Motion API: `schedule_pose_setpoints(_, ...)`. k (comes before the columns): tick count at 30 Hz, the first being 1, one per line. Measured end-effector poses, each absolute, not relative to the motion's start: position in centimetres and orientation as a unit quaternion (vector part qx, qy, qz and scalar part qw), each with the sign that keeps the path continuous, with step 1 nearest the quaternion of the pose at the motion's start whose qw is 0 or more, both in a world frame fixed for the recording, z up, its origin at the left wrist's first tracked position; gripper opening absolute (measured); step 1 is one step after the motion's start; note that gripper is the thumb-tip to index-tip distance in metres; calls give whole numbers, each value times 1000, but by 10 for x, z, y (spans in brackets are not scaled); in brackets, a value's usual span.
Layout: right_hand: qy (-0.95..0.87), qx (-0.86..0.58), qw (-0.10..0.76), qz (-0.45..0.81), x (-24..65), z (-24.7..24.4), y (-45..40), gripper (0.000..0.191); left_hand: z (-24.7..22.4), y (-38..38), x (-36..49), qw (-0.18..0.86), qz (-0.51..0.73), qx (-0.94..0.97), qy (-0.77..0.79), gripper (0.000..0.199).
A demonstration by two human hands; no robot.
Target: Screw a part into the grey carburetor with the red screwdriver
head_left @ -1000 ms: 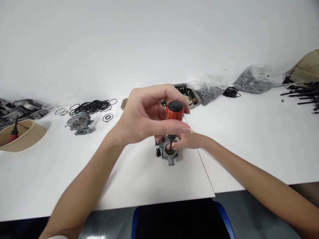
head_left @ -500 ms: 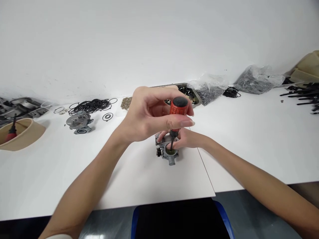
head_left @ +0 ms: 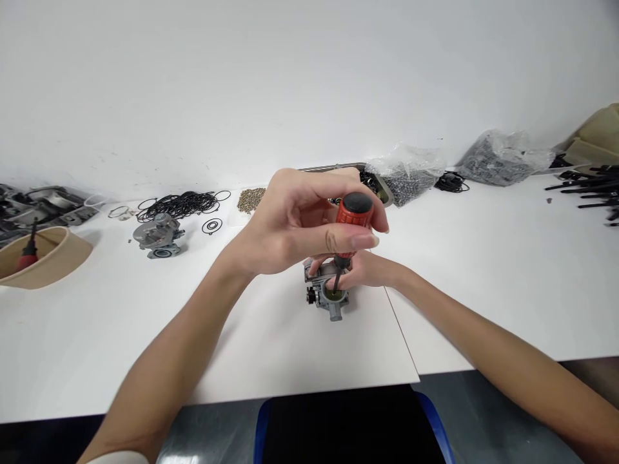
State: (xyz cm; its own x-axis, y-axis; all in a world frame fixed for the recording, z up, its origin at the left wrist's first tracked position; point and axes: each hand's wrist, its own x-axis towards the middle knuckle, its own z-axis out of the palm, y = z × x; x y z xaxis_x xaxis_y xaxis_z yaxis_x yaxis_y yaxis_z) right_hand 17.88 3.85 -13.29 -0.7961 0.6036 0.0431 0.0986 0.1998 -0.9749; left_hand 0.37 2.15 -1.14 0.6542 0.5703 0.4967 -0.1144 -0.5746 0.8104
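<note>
Holding a short screwdriver with a ribbed red-orange handle and black end cap (head_left: 354, 216), your left hand (head_left: 300, 222) is clenched round it from above, fingertips and thumb pinching the handle. Its thin dark metal shaft (head_left: 335, 280) runs down and slightly left into the round opening of a small grey cast-metal carburettor body (head_left: 329, 298). That part sits on the white table (head_left: 271, 348), near centre, just left of the seam between two tabletop panels. Your right hand (head_left: 360, 270) comes in from the right and grips the part on its far side, fingers wrapped against the casting; the palm is mostly hidden behind the left hand.

Handling, as a judgement: the casting looks rigid and dense for its size, w/ smooth faces that could slip, so hold it by the blocky main body, not by the small black knob (head_left: 310, 298) on its left or the spout at the front. The screwdriver looks light; the ribbing should give good purchase for twisting.

Looks: dull silver-grey, lumpy, w/ a greenish tint inside the bore.

Elsewhere on the table: a second grey carburettor body (head_left: 158, 235) at back left, a heap of thin black rubber O-rings (head_left: 181, 206) behind it, a small pile of brass-coloured bits (head_left: 251, 200), a tan tray (head_left: 46, 258) at far left, and clear plastic bags of dark small parts (head_left: 406, 171) at back right.
</note>
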Motion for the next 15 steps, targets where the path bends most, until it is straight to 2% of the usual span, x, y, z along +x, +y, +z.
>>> schedule_pose_setpoints(4, -744, -234, 221, 585, 177, -130, 37, 31, -10, 22, 1, 433, 366, 809, 157, 13)
schedule_pose_setpoints(8, -754, -245, 229, 565, 178, -127, 35, 31, -7, 12, 2, 411, 359, 823, 155, 8)
schedule_pose_setpoints(12, -777, -253, 238, 525, 182, -125, 35, 26, 10, -11, -4, 321, 385, 852, 150, 9)
schedule_pose_setpoints(15, -791, -243, 252, 502, 186, -117, 35, 24, 31, -24, -18, 245, 471, 831, 165, 8)
